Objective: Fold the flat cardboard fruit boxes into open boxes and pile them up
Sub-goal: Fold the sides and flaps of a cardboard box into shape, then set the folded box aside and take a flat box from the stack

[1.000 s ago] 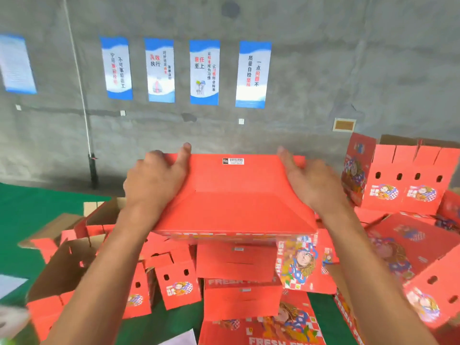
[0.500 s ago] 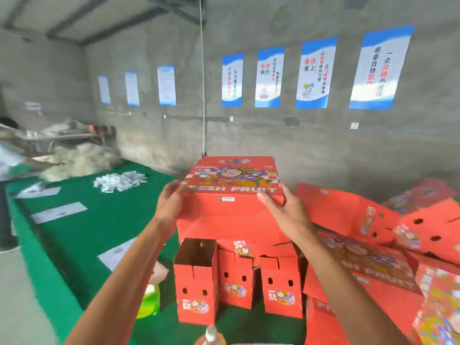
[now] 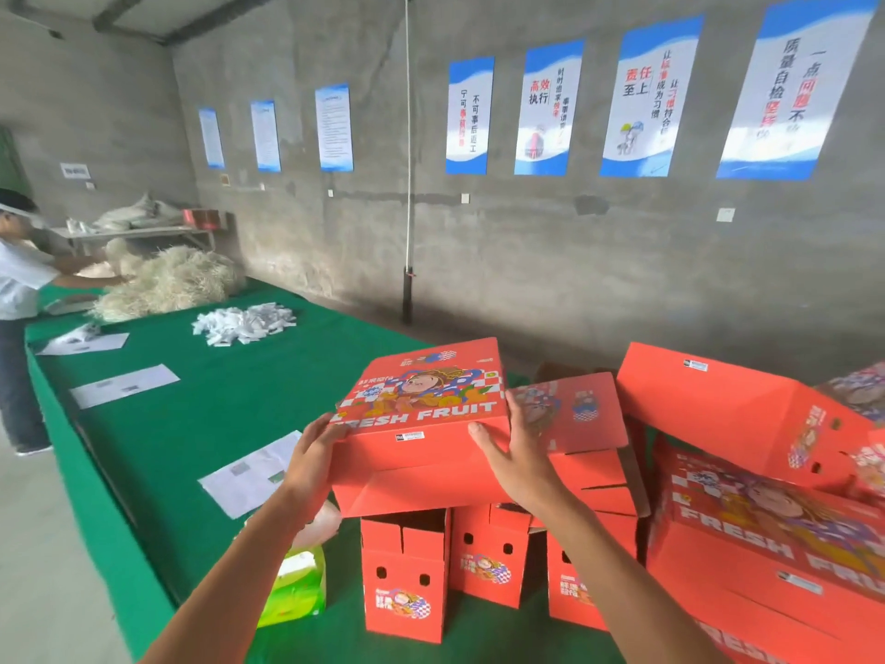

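Note:
I hold a red "FRESH FRUIT" cardboard box (image 3: 421,424) between both hands, above three small upright open boxes (image 3: 407,572) on the green table (image 3: 210,424). My left hand (image 3: 313,455) grips its left near corner, fingers curled over the edge. My right hand (image 3: 517,460) holds the right side, thumb on the front face, fingers along the side. The printed face of the box points up and away from me.
More red boxes (image 3: 747,414) lie heaped at the right, one large one (image 3: 766,534) close to me. A green tissue pack (image 3: 297,587), paper sheets (image 3: 254,472), white slips (image 3: 242,321) and straw (image 3: 167,285) lie on the table. A person (image 3: 19,289) stands far left.
My view has swung left. The box has turned so its printed face shows on top, and my hands carried it over the small upright boxes.

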Demonstrator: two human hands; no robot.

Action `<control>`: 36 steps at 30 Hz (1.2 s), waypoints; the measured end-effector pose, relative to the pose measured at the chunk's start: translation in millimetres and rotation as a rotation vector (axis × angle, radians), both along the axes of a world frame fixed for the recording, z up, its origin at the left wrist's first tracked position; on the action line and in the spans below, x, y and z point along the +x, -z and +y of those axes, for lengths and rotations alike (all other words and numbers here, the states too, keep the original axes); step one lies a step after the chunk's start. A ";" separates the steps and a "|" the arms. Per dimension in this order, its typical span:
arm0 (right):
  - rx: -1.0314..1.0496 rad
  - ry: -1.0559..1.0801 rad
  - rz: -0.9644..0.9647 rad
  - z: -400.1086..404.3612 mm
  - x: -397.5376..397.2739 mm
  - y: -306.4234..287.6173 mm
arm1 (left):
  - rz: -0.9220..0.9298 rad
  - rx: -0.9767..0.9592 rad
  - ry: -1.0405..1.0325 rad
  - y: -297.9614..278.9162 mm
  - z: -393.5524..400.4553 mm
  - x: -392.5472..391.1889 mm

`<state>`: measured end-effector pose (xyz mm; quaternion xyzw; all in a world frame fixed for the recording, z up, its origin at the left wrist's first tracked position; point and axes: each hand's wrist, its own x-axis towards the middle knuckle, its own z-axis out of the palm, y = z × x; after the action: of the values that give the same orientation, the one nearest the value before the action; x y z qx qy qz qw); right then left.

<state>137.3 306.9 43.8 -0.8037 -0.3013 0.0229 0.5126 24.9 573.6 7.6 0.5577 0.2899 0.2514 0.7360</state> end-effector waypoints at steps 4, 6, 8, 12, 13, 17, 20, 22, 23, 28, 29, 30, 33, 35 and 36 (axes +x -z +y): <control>-0.020 -0.002 -0.037 -1.9 2.4 -2.2 | 0.080 0.212 -0.045 -2.7 -2.7 -1.5; -0.035 -0.005 -0.037 -3.8 0.3 -3.0 | 0.120 0.393 -0.078 -11.1 -4.9 -3.8; -0.042 -0.011 -0.028 -8.3 -2.6 -4.9 | 0.195 0.703 -0.120 -20.6 -12.7 -6.4; -0.031 0.020 -0.084 -25.7 -7.1 -16.1 | 0.145 1.308 -0.214 -46.1 -58.4 -3.0; -0.010 0.039 -0.102 -32.6 -9.0 -19.3 | 0.096 1.360 -0.192 -52.4 -76.5 0.4; 0.054 0.121 -0.167 -80.5 -20.0 -24.0 | -0.094 1.483 -0.095 -61.4 -159.4 19.1; 0.099 0.248 -0.218 -134.4 -28.5 -14.1 | -0.256 1.516 -0.032 -48.7 -226.3 31.5; 0.133 0.348 -0.191 -175.4 -37.6 6.3 | -0.347 1.512 0.014 -23.5 -273.9 37.2; 0.126 0.399 -0.166 -196.5 -44.1 20.2 | -0.383 1.499 0.053 -6.6 -298.3 38.8; -0.088 0.596 -0.007 -306.4 -81.8 111.4 | -0.329 1.398 0.326 94.9 -410.8 31.0; -0.131 0.615 0.032 -325.5 -90.9 129.8 | -0.296 1.380 0.383 113.8 -429.0 27.2; -0.168 0.624 0.071 -342.5 -99.3 146.4 | -0.256 1.360 0.445 130.5 -445.4 23.6; -0.259 0.646 0.163 -384.1 -125.7 186.7 | -0.124 1.325 0.612 173.4 -480.5 12.5; -0.377 0.655 0.155 -407.0 -138.2 208.6 | -0.014 1.354 0.687 198.9 -492.4 5.1; -0.471 0.639 0.154 -416.9 -143.5 219.8 | 0.068 1.381 0.729 211.7 -495.0 0.9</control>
<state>-6.2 -110.0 -176.0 -0.9484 0.0165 -0.0092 0.3166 25.8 78.5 -204.2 0.9568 -0.1114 0.1000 0.2492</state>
